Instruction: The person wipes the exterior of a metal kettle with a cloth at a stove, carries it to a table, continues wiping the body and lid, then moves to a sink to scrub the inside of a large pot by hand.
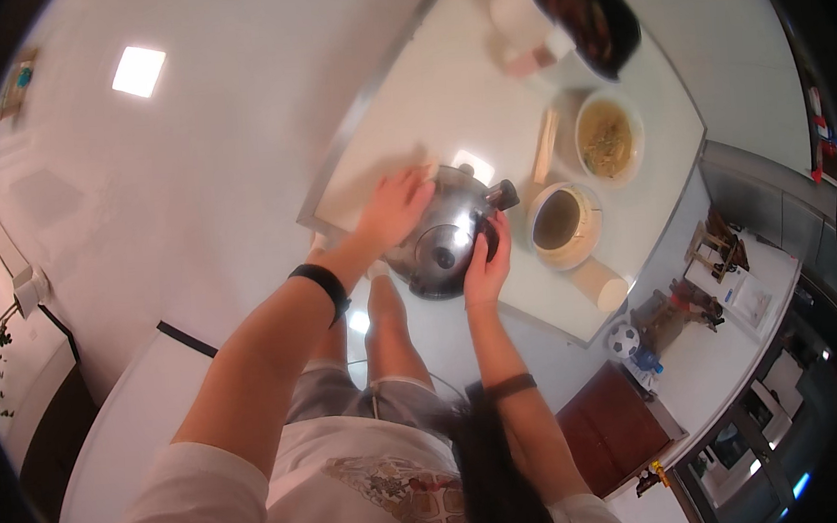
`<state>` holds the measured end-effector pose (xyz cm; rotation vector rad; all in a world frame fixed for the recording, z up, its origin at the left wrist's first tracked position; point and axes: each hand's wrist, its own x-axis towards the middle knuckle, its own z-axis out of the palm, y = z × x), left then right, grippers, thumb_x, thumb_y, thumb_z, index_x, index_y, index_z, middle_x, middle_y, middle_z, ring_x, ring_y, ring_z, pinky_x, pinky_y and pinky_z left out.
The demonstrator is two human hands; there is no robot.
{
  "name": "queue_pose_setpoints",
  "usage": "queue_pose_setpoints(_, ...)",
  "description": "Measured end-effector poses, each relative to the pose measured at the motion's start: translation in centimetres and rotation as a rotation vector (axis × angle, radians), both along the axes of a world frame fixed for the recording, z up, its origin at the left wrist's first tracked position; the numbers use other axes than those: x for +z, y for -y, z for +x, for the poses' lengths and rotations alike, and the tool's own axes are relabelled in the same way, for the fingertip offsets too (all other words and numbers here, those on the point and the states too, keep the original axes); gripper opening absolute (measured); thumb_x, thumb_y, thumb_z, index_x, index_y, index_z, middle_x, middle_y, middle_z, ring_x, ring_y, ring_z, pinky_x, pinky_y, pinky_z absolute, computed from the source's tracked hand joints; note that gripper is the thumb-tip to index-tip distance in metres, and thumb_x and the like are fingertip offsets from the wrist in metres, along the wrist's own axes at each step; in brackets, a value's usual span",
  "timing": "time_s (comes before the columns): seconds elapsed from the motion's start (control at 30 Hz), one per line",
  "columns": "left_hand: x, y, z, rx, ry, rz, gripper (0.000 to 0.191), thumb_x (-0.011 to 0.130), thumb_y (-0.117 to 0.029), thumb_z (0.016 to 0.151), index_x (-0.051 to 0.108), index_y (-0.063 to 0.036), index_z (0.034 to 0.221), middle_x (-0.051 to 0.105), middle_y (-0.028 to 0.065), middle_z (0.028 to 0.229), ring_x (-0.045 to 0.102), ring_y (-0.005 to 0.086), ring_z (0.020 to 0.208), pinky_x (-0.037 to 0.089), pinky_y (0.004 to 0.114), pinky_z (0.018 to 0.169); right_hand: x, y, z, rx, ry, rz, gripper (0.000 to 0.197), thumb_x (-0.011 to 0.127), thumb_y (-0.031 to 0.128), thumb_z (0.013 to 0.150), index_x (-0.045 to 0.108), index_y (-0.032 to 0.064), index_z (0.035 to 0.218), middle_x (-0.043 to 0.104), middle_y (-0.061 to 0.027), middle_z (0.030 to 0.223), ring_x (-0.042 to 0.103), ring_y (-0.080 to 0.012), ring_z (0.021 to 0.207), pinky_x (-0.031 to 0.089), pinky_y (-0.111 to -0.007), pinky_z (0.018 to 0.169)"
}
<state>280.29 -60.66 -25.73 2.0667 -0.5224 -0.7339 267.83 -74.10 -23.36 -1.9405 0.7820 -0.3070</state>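
Note:
A shiny stainless-steel lidded pot [453, 238] with dark knobs and handles lies at the near edge of the pale table [382, 141]. My left hand [399, 204] rests against its upper left side, fingers stretched; whether it grips anything there is hidden. On the other side, my right hand [489, 261] is closed around a dark handle of the pot. To the right of the pot stands a pale round bowl [586, 240] with a dark inside. Beyond it is a white bowl of yellowish soup [606, 138], with light-coloured sticks [546, 146] beside it.
A pale cylinder [600, 285] lies near the table's right corner. At the far end are a black dish of food [594, 20] and a white container [518, 11], both blurred. A red-brown cabinet [608, 429], a football [623, 340] and a white counter with figurines are on the right.

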Motion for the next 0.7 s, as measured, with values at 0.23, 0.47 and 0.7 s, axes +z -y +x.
queue_pose_setpoints(0.23,1.1,2.1,1.3,-0.289,0.208,0.061,0.044,0.043,-0.036,0.088,0.046,-0.0116,0.124,0.047,0.0102,0.124,0.044,0.0288,0.113,0.035,0.038,0.097,-0.2,0.4,-0.5,-0.016,-0.016,-0.054,0.026,0.048,0.004,0.084,0.050,-0.0011,0.109,0.045,-0.0170,0.128,0.044,-0.0302,0.117,0.035,-0.035,0.098)
queue_pose_setpoints(0.47,-1.7,6.5,5.4,-0.591,-0.030,-0.164,0.037,0.040,-0.032,0.090,0.053,-0.0109,0.118,0.052,0.0089,0.119,0.046,0.0290,0.109,0.037,0.037,0.094,-0.3,0.0,-0.1,-0.004,0.000,-0.018,0.029,0.044,-0.002,0.084,0.048,-0.0025,0.112,0.043,-0.0189,0.130,0.042,-0.0309,0.119,0.032,-0.036,0.100)
queue_pose_setpoints(0.7,-3.0,8.5,6.9,-0.464,-0.716,-0.088,0.044,0.034,-0.037,0.094,0.059,-0.0043,0.108,0.060,0.0108,0.100,0.053,0.0160,0.093,0.041,0.028,0.083,-0.2,0.0,-0.2,-0.040,-0.029,-0.052,0.025,0.047,0.001,0.083,0.048,-0.0004,0.107,0.043,-0.0194,0.129,0.044,-0.0332,0.116,0.034,-0.037,0.098)
